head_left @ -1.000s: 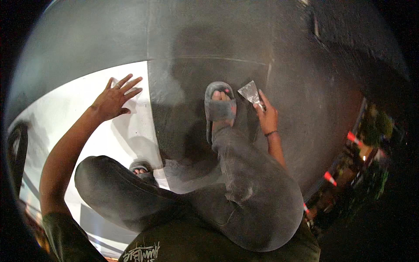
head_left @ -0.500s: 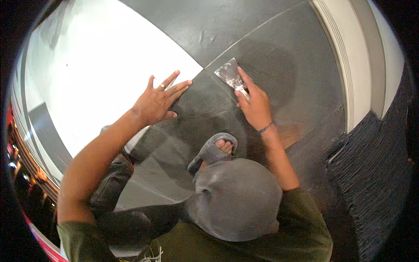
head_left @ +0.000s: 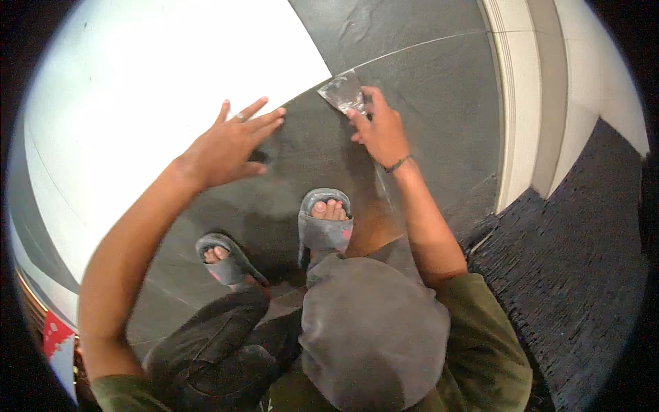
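A putty knife [head_left: 342, 93] with a wide, whitish-smeared metal blade is in my right hand [head_left: 383, 134], thumb and fingers closed round its handle. Its blade lies at the seam where the bright white surface [head_left: 158, 75] meets the dark grey tiles [head_left: 425, 103], close to the white corner. My left hand [head_left: 230, 147] is spread, fingers apart and holding nothing, over the edge of the white surface. I cannot tell whether its palm presses down.
My sandalled feet [head_left: 328, 230] stand on the dark tiles below my hands. Along the right runs a cream moulded ledge [head_left: 511, 117], with a dark ridged surface [head_left: 563, 275] beside it. A red and white object [head_left: 58, 335] shows at the lower left.
The view has shifted and turned, and my second foot now shows at the left. The putty knife has moved up and left to the seam. My left hand stays spread.
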The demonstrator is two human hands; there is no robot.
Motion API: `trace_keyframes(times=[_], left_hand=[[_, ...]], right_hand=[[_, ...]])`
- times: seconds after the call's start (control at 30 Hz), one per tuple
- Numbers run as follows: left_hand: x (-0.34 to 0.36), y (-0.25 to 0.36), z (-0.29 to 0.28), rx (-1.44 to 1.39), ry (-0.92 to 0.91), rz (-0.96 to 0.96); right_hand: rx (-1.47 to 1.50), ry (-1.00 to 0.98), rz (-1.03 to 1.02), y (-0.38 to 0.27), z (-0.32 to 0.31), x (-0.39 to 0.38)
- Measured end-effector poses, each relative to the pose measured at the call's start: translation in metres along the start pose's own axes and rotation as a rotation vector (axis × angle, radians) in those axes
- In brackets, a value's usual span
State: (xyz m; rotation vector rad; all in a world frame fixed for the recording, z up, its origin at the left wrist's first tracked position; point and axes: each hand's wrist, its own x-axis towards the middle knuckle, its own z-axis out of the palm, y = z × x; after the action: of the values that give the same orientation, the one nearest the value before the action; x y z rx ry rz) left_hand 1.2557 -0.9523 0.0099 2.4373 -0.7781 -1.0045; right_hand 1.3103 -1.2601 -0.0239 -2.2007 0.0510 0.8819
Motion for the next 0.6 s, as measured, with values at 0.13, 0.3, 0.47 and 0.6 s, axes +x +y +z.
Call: trace_keyframes(times=[0.13, 0.3, 0.47, 0.6], left_hand=[[-0.048, -0.01, 0.026, -0.053, -0.009, -0.041], [-0.092, 0.001, 0.041, -0.085, -0.011, -0.176], [-0.095, 0.004, 0.044, -0.016, 0.03, -0.158], [-0.091, -0.003, 0.043, -0.045, 0.078, -0.118]], right_hand=[[0.252, 0.146, -0.001, -0.013, 0.006, -0.007], [0.286, 0.15, 0.001, -0.023, 0.025, -0.01], [0.359, 0.183, 0.02, -0.024, 0.037, -0.009], [0.336, 0.215, 0.047, -0.03, 0.043, -0.012]])
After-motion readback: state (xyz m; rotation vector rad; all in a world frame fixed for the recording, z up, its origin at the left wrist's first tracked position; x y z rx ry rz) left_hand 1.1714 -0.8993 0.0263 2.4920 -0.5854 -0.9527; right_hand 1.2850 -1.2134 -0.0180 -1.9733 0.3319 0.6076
